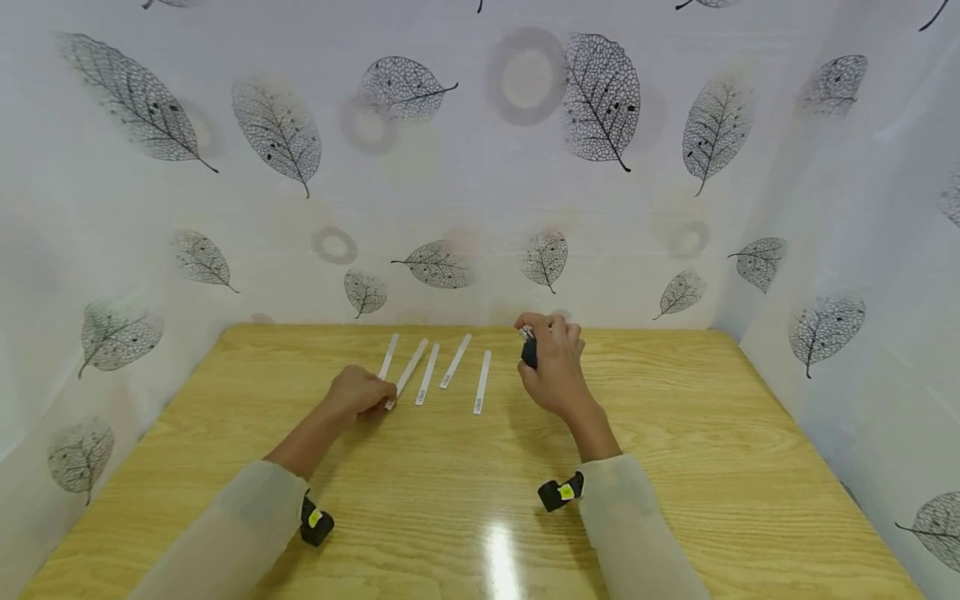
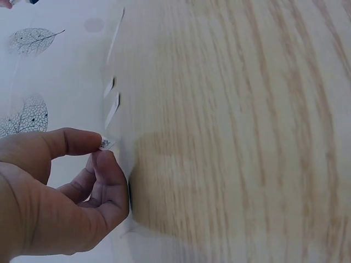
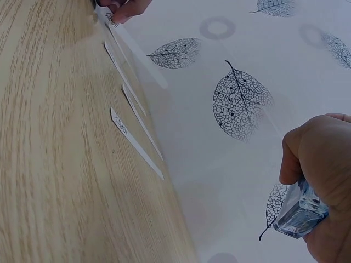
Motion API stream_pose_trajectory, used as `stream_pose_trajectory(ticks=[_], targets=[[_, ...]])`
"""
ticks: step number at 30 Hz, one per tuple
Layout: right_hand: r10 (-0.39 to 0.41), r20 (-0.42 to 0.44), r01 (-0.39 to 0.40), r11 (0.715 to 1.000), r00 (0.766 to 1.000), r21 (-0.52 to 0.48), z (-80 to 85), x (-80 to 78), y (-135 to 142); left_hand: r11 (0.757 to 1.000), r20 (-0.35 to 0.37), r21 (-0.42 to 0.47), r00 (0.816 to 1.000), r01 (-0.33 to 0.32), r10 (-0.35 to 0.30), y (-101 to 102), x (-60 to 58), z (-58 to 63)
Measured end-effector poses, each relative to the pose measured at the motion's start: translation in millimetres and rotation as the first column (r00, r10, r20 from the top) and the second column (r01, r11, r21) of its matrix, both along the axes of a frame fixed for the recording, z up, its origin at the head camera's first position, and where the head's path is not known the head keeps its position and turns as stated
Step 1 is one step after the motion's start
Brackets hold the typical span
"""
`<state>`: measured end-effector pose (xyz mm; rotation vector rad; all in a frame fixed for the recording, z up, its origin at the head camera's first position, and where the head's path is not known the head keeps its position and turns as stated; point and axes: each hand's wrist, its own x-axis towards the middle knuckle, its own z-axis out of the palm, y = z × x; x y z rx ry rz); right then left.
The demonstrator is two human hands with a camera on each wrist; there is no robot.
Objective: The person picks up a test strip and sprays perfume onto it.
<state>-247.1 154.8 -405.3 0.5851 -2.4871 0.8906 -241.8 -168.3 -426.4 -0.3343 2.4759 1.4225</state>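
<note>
My left hand (image 1: 360, 390) pinches the near, printed end of a white paper strip (image 1: 410, 372) between thumb and index finger, the strip pointing away. In the left wrist view only that printed tip (image 2: 106, 143) shows between the fingertips. Beside this hand another paper strip (image 1: 388, 354) lies on the table, its near end hidden behind the fingers. My right hand (image 1: 558, 367) grips a small perfume bottle (image 1: 529, 352) above the table's far right part, index finger over its silvery top. The right wrist view shows the bottle's clear, faceted glass (image 3: 300, 215).
More white strips, one of them a strip (image 1: 482, 382) set furthest right, lie in a loose row between the hands on the wooden table (image 1: 435, 492). A leaf-patterned curtain (image 1: 480, 183) rises right behind the table's far edge and along both sides.
</note>
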Motion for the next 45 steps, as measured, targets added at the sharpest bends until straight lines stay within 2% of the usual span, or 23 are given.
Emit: stream_pose_trajectory(ticks=[6,14,19,24,28,35,45], targets=[[-0.003,0.01,0.002,1.0,1.0,0.006,1.7,0.3,0.2,0.986,-0.013,0.165,1.0,0.013,-0.012,2.6,-0.1,5.3],[-0.006,0.027,0.005,1.0,1.0,0.016,1.3,0.8,0.2,0.946,-0.061,0.307,0.994,0.103,-0.088,6.7,-2.0,10.2],[0.0,0.022,0.0,1.0,1.0,0.009,0.5,1.0,0.0,0.935,-0.132,0.321,0.985,0.151,-0.114,14.7,0.0,13.0],[0.001,0.015,-0.001,1.0,1.0,0.011,0.4,1.0,0.3,0.93,-0.211,0.301,0.966,0.212,-0.152,22.2,0.4,13.4],[0.0,0.015,-0.001,1.0,1.0,0.016,0.6,1.5,0.6,0.922,-0.258,0.317,0.955,0.224,-0.144,29.0,0.2,11.9],[-0.003,0.02,0.003,1.0,1.0,0.019,0.4,1.6,0.5,0.904,-0.219,0.399,0.973,0.153,-0.068,45.9,2.1,10.7],[-0.012,0.01,0.012,1.0,1.0,0.021,-0.8,0.3,1.1,0.881,-0.25,0.405,0.957,0.244,-0.151,72.0,9.3,18.7]])
